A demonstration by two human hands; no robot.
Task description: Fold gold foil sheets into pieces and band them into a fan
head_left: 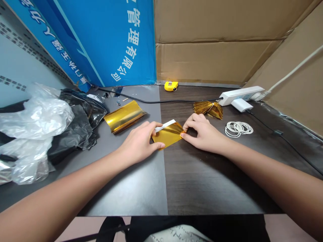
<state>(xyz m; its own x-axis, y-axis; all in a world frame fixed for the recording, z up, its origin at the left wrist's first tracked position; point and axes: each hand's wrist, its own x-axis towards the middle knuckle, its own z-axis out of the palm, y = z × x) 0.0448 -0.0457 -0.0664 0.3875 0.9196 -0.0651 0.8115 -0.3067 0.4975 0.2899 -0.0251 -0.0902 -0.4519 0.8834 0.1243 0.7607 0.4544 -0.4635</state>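
Observation:
Between my two hands a small gold foil bag (pixel 168 134) with a white strip along its far edge is held just above the table. The thumb and fingers of my left hand (pixel 141 141) close on its left end. At the other end my right hand (pixel 202 131) pinches the gathered corner. To the left lies a stack of flat gold foil bags (pixel 124 116), slightly curled. Beyond my right hand is a fanned bundle of gold foil pieces (pixel 207 109), tied with a pale band. White rubber bands (pixel 238 129) lie in a loose heap to the right.
A yellow tape measure (pixel 171 86) sits near the cardboard wall (pixel 217 60). A white power strip (pixel 242 94) with a plugged-in adapter stands at the back right. A black cable (pixel 161 102) crosses the table. Crumpled plastic bags (pixel 37 117) fill the left side.

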